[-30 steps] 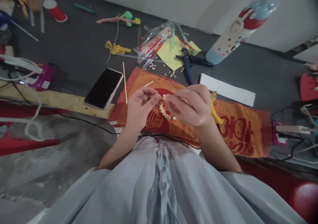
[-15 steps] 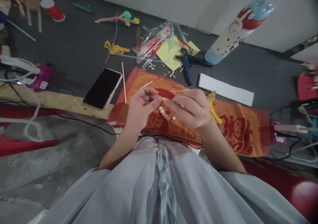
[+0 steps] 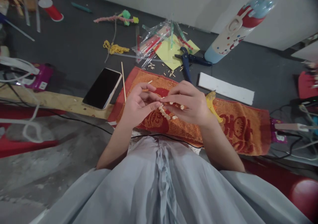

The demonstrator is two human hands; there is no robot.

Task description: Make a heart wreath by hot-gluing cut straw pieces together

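Observation:
A curved strand of small pale bead-like pieces (image 3: 164,113) hangs between my hands, above an orange and red towel (image 3: 184,129). My left hand (image 3: 135,108) pinches its upper end between thumb and fingertips. From the other side my right hand (image 3: 192,105) meets it, fingertips closed on the strand close to the left thumb; part of the strand passes behind these fingers. Just right of my right wrist lies a yellow-handled tool (image 3: 212,106) on the towel. A thin wooden stick (image 3: 123,80) lies along the towel's left edge.
A phone (image 3: 102,88) lies left of the towel. Beyond it are small cut pieces (image 3: 172,73), a blue-handled cutter (image 3: 185,63), yellow paper (image 3: 169,53) and plastic-wrapped sticks (image 3: 154,43). A bottle (image 3: 233,32) stands at back right, near a white strip (image 3: 226,89). A black cable (image 3: 99,127) crosses the front edge.
My right hand has shifted slightly left and its fingers have spread more around the strand. My left hand stays at nearly the same place, still pinching.

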